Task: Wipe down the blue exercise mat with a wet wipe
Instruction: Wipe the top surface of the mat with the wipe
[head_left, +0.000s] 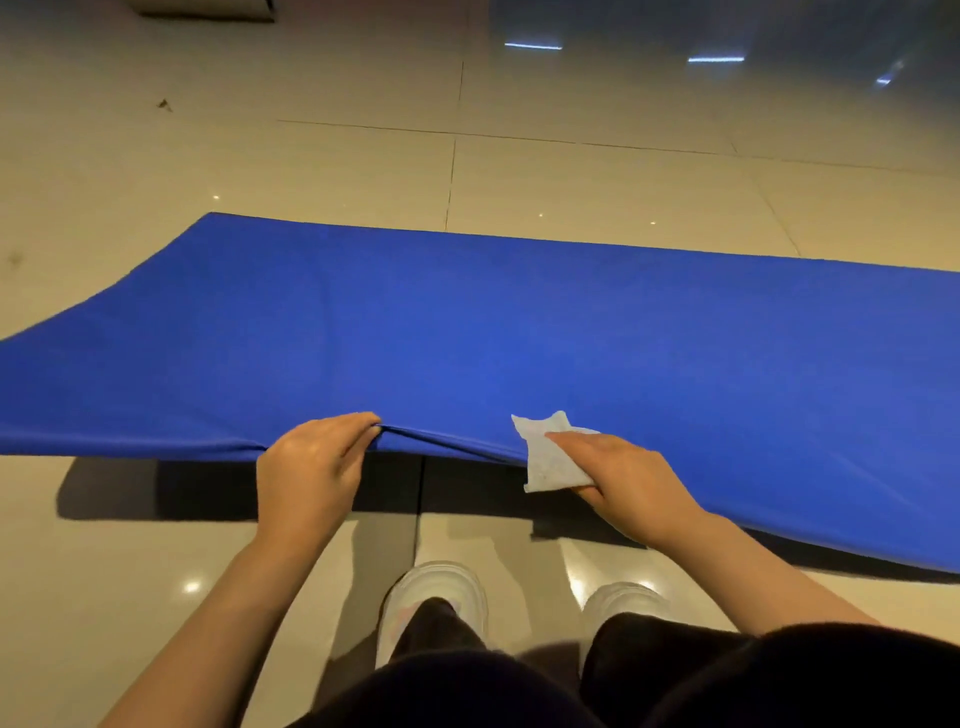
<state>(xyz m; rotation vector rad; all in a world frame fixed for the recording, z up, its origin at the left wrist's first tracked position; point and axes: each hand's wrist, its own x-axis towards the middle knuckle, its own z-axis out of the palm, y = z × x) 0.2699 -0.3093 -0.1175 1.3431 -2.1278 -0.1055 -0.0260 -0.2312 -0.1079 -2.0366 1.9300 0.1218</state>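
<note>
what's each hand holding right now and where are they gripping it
The left hand pinches the blue mat at its near edge, lifting it. The right hand holds the wet wipe by its right side, against that same edge.

The exercise mat (519, 332) is a plain, saturated royal blue with no print, a little lighter toward its right end and darker along the fold at its near edge. On that near edge the wet wipe (550, 457) is white with faint grey mottling, and the floor (337, 171) around the mat is glossy cream-beige tile ruled by thin dark grout lines, speckled with small white glints and turning grey-blue beyond the mat's far right. Nearer than the mat are two white shoes (434, 597) and black trouser legs (654, 654).
</note>
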